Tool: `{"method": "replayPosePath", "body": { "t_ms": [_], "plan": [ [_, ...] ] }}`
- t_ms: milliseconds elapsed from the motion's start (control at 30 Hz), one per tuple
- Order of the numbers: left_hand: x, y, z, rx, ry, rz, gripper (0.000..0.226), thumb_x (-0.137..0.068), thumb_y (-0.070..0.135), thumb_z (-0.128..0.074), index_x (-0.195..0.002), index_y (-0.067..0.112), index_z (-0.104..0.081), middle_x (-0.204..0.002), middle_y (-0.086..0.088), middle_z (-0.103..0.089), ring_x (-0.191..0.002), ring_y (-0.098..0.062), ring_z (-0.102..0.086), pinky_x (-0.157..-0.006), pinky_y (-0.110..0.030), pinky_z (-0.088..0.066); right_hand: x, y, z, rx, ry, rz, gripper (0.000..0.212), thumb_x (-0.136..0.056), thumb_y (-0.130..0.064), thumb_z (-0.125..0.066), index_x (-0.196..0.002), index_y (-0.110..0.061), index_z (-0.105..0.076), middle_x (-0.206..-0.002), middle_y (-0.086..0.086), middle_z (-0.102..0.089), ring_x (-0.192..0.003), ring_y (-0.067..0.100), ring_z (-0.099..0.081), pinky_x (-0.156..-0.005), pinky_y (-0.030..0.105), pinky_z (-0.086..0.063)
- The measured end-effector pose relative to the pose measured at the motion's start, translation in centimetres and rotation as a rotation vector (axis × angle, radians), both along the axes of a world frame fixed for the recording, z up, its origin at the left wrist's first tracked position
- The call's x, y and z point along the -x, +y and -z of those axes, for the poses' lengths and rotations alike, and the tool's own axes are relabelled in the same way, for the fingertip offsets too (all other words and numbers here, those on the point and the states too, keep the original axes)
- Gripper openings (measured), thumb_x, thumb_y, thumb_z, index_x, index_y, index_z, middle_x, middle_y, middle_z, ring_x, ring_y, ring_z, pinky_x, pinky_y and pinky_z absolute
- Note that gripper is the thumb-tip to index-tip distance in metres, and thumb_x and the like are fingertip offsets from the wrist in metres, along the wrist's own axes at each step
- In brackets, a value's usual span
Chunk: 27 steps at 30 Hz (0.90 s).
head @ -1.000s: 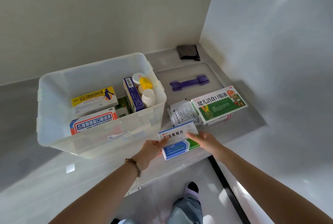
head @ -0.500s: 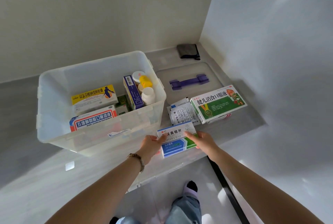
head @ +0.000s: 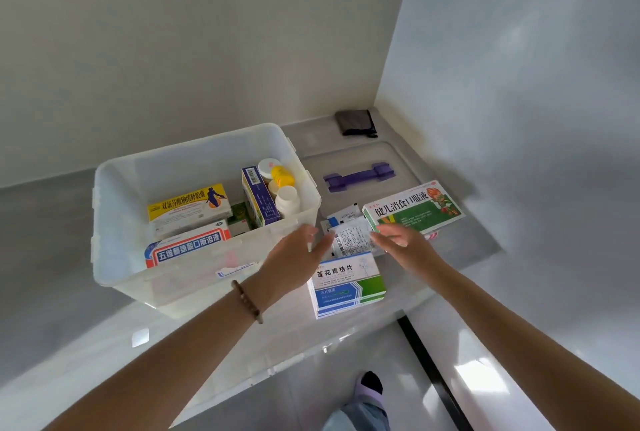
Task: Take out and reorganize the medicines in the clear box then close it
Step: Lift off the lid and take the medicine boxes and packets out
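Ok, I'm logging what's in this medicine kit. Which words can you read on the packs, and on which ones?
"健儿消食口服液": green and white box lying on the lid.
"莲花青桔片": blue and white box near the counter edge.
"五维赖氨酸口服溶液", roughly: red and blue box in the clear box.
"双氯芬酸钠缓释胶囊", roughly: yellow box.
Leaflet, purple box, bottles: too small to read.

Purple lid handle (head: 358,176), yellow bottle cap (head: 282,176), green-and-white carton (head: 414,209), brown beaded bracelet (head: 246,302).
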<state>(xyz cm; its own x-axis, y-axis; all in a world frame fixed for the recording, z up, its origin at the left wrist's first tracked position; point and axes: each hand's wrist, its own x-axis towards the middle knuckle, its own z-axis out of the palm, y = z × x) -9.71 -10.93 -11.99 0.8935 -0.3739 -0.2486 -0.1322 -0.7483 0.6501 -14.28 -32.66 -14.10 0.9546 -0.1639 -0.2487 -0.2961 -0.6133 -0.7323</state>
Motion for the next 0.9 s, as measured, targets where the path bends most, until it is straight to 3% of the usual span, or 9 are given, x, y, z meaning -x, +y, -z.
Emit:
{"method": "replayPosePath", "body": {
  "t_ms": [133, 300, 433, 533, 600, 767, 900],
  "plan": [
    [-0.2, 1.6, -4.8, 0.046, -0.031, 0.113, 0.051, -0.09, 0.057, -0.027, -0.12, 0.024, -0.05, -0.122, 0.002, -0.061, -0.095, -0.012, -0.057, -0.079, -0.022, -0.042, -2.0, 0.7, -5.2, -0.022, -0.116, -0.05, 0.049, -0.085, -0.05, -0.055, -0.124, -0.022, -0.054, -0.123, -0.007, -0.058, -0.107, 0.004, -0.053, -0.082, 0.016, -0.039],
    [-1.1, 5.1, -9.3, 0.065, -0.34, 0.078, 0.058, -0.081, 0.066, -0.026, -0.12, 0.029, -0.048, -0.117, 0.009, -0.063, -0.094, -0.01, -0.061, -0.087, -0.029, -0.049, -5.6, 3.5, -9.8, -0.037, -0.169, -0.176, 0.05, -0.086, -0.049, -0.055, -0.13, -0.025, -0.05, -0.129, -0.013, -0.051, -0.119, 0.003, -0.047, -0.087, 0.014, -0.036],
    [-4.0, 9.8, -9.9, -0.141, -0.537, -0.055, 0.047, -0.09, 0.052, -0.037, -0.126, 0.023, -0.046, -0.124, 0.001, -0.058, -0.111, -0.02, -0.053, -0.088, -0.033, -0.042, -8.4, 7.2, -10.9, -0.045, -0.167, -0.278, 0.051, -0.083, -0.051, -0.058, -0.129, -0.031, -0.049, -0.122, -0.018, -0.045, -0.113, 0.003, -0.047, -0.086, 0.013, -0.038],
    [-5.5, 14.2, -8.8, -0.311, -0.538, -0.145, 0.055, -0.09, 0.053, -0.035, -0.134, 0.019, -0.04, -0.135, -0.002, -0.049, -0.125, -0.021, -0.041, -0.099, -0.039, -0.037, -10.7, 10.7, -10.4, -0.042, -0.135, -0.421, 0.055, -0.082, -0.053, -0.058, -0.129, -0.028, -0.05, -0.135, -0.011, -0.048, -0.124, 0.008, -0.046, -0.103, 0.031, -0.041],
    [-5.8, 16.7, -7.6, -0.344, -0.53, -0.221, 0.059, -0.09, 0.053, -0.034, -0.135, 0.017, -0.038, -0.14, -0.003, -0.045, -0.13, -0.022, -0.036, -0.104, -0.039, -0.031, -12.2, 13.0, -9.6, -0.052, -0.099, -0.501, 0.056, -0.082, -0.051, -0.058, -0.13, -0.024, -0.05, -0.137, -0.006, -0.049, -0.126, 0.012, -0.046, -0.106, 0.036, -0.039],
    [-4.6, 20.1, -3.9, -0.368, -0.422, -0.359, 0.07, -0.088, 0.058, -0.028, -0.144, 0.017, -0.025, -0.151, -0.003, -0.027, -0.14, -0.022, -0.02, -0.111, -0.041, -0.022, -15.0, 17.9, -6.9, -0.082, 0.145, -0.659, 0.062, -0.083, -0.054, -0.057, -0.133, -0.019, -0.048, -0.138, -0.002, -0.05, -0.122, 0.01, -0.048, -0.098, 0.023, -0.038],
    [-4.1, 20.6, -2.6, -0.318, -0.433, -0.436, 0.076, -0.083, 0.064, -0.02, -0.144, 0.018, -0.026, -0.153, 0.0, -0.024, -0.142, -0.017, -0.014, -0.114, -0.035, -0.016, -16.3, 20.7, -4.3, -0.037, 0.359, -0.689, 0.065, -0.078, -0.064, -0.056, -0.132, -0.028, -0.052, -0.134, -0.007, -0.056, -0.115, 0.01, -0.05, -0.098, 0.026, -0.04]
  ]
}}
